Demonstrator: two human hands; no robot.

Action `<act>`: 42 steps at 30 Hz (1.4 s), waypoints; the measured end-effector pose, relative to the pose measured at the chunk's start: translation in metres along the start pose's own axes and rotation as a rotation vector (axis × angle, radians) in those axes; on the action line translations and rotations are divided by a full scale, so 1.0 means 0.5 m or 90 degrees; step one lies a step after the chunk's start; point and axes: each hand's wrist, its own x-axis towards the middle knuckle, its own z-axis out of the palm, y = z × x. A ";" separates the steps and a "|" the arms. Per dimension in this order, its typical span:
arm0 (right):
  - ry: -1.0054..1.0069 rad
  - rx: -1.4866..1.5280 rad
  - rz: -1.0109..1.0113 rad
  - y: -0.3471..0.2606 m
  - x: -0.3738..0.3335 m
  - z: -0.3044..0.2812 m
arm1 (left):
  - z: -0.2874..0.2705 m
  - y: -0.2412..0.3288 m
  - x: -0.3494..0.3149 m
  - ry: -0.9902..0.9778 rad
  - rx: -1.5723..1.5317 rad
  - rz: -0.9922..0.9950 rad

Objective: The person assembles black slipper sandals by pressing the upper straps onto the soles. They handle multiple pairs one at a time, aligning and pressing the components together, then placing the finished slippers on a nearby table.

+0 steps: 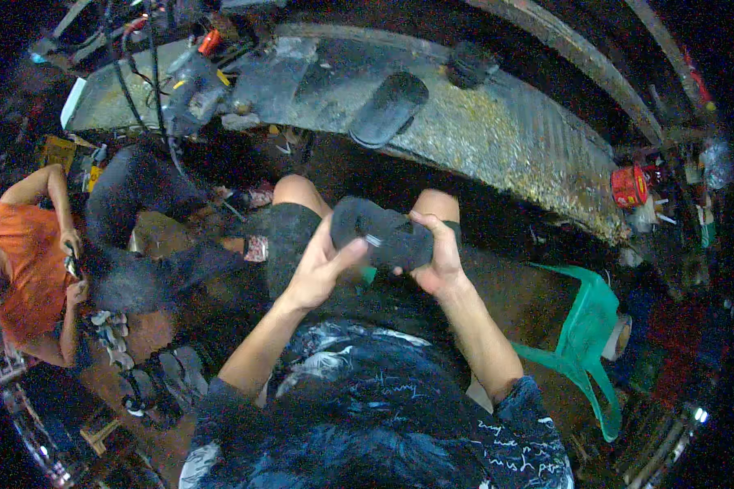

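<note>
Above my lap, both hands hold a black slide sandal (387, 242) with a small pale mark on its strap. My left hand (322, 267) grips one end, its thumb lying across the dark surface and slightly blurred. My right hand (440, 259) is closed around the other end, thumb on top and fingers underneath. Part of the sandal's underside is hidden by my hands. Beyond my knees, a black oval piece shaped like a sole (390, 108) lies at the near edge of the long worn bench (514, 122).
A dark lump (469, 65) and a red tin (629, 187) rest along the bench. To my right stands a green plastic chair (587, 314). At left, a person in an orange shirt (37, 253) handles a small item. Several dark sandals (167, 379) lie on the floor nearby.
</note>
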 end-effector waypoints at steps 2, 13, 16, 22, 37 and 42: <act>0.028 -0.094 -0.105 -0.012 0.026 0.039 | -0.017 0.032 0.032 0.216 0.126 0.064; 0.261 -1.052 -1.114 -0.134 0.181 0.082 | -0.287 0.122 0.441 0.418 0.900 0.145; 0.318 -0.881 -1.247 -0.183 0.119 0.094 | -0.160 0.131 0.349 0.510 0.656 0.473; 0.223 -0.633 -0.823 -0.157 -0.065 0.157 | 0.099 0.152 0.168 0.117 0.467 0.532; -0.193 0.233 -0.065 0.134 0.022 0.013 | 0.028 -0.061 0.046 0.209 0.621 0.230; -0.157 0.313 -0.050 0.144 0.033 0.041 | 0.018 -0.035 0.011 0.226 0.511 0.338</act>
